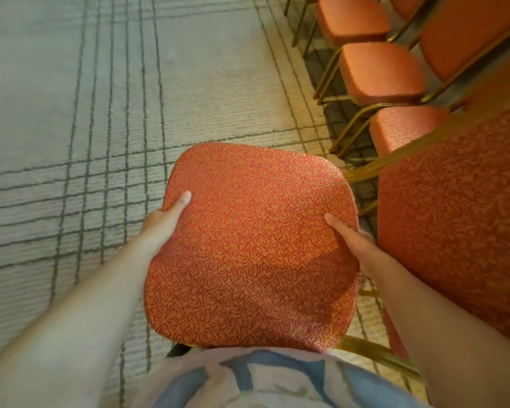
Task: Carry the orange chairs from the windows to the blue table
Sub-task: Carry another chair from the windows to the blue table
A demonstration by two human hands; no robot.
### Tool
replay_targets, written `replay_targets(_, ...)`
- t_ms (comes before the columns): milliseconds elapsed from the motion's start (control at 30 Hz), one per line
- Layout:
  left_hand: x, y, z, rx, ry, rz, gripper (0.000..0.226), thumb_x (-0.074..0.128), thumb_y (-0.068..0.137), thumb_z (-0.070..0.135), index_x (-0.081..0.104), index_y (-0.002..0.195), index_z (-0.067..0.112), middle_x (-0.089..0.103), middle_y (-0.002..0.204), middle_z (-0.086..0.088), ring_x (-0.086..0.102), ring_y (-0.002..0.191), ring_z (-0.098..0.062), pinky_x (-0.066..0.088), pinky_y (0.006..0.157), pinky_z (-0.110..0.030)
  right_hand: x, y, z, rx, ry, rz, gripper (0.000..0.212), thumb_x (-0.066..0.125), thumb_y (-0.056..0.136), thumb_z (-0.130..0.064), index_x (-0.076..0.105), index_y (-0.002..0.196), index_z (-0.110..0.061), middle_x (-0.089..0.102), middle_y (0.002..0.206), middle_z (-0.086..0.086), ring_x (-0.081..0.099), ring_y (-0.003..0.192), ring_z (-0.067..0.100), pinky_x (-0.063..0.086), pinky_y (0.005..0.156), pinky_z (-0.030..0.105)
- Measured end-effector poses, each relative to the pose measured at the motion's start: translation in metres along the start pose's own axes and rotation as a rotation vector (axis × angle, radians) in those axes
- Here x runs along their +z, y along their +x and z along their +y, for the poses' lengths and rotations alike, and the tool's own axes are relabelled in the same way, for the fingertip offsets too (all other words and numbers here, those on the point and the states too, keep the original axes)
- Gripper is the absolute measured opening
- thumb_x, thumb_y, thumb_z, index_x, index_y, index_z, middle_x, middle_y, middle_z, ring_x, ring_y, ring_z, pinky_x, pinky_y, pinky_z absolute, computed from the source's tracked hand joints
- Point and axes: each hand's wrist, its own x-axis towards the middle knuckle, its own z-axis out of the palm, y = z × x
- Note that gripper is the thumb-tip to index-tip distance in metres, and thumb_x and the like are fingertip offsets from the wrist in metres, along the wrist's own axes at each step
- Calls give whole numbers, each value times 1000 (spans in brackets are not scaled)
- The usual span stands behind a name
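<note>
While the left hand point(164, 217) and right hand point(352, 240) clamp opposite edges of the chair point(248, 248) (padded, metal-framed), it likely carries stiff and weighty.

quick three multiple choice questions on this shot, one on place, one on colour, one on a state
1. The row of chairs stands on which side of the held chair?
A left
B right
C on top of it

2. The chair frames are:
A gold
B black
C white

3. The held chair is:
A held by no hand
B gripped by one hand
C gripped by both hands

Answers:
1 B, the row fills the right edge of the view.
2 A, the frames look gold.
3 C, the left hand and right hand each grip a side edge.
</note>
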Motion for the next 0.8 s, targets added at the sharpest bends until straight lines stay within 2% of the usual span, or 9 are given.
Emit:
replay_targets(100, -16, 3, 2, -2, -25, 17, 103, 52, 51, 94, 68, 110, 11, 66, 97, -10, 63, 90, -24, 48, 87, -34, 11, 12, -10, 20, -23, -45, 118, 86, 22, -73, 65, 125, -19, 72, 113, 6, 68, 103, 28, 49, 101, 48)
replay_targets(200, -27, 10, 0, -7, -35, 61, 101, 54, 53, 92, 68, 108, 9, 68, 102, -13, 64, 95, -26, 48, 89, -34, 25, 21, -16, 21, -27, -71, 119, 86, 17, -74, 67, 121, -18, 74, 106, 4, 69, 99, 27, 50, 100, 47)
replay_targets(300, -44, 23, 1, -38, -61, 97, 98, 54, 54, 91, 68, 106, 8, 68, 104, -15, 63, 96, -27, 49, 89, -35, 49, 32, -35, 15, -53, -111, 120, 87, 17, -74, 67, 122, -18, 75, 106, 5, 70, 99, 26, 50, 101, 46)
replay_targets(400, -66, 45, 6, -46, -92, 88, 110, 53, 48, 94, 67, 113, 7, 68, 109, -15, 63, 101, -28, 47, 92, -36, 80, 43, -62, 0, -72, -149, 121, 86, 18, -74, 67, 123, -17, 74, 108, 5, 70, 100, 25, 50, 100, 45)
replay_targets(567, -99, 90, 19, -43, -144, 113, 110, 54, 49, 91, 64, 118, 6, 66, 116, -15, 61, 107, -28, 44, 90, -32, 133, 60, -104, -57, -96, -149, 122, 87, 22, -74, 64, 127, -17, 71, 114, 7, 67, 105, 29, 50, 101, 46)
replay_targets(667, -149, 133, 42, -42, -175, 148, 109, 55, 52, 90, 63, 119, 5, 65, 118, -16, 61, 108, -30, 44, 90, -33, 193, 69, -147, -101, -107, -170, 117, 87, 29, -73, 62, 129, -18, 71, 115, 7, 66, 106, 29, 49, 101, 47)
replay_targets(800, -208, 185, 75, 52, -195, 218, 105, 53, 60, 88, 62, 121, 4, 63, 121, -19, 59, 113, -32, 42, 94, -33, 259, 79, -207, -180, -89, -196, 112, 86, 34, -72, 62, 130, -20, 71, 116, 6, 67, 105, 29, 50, 100, 47)
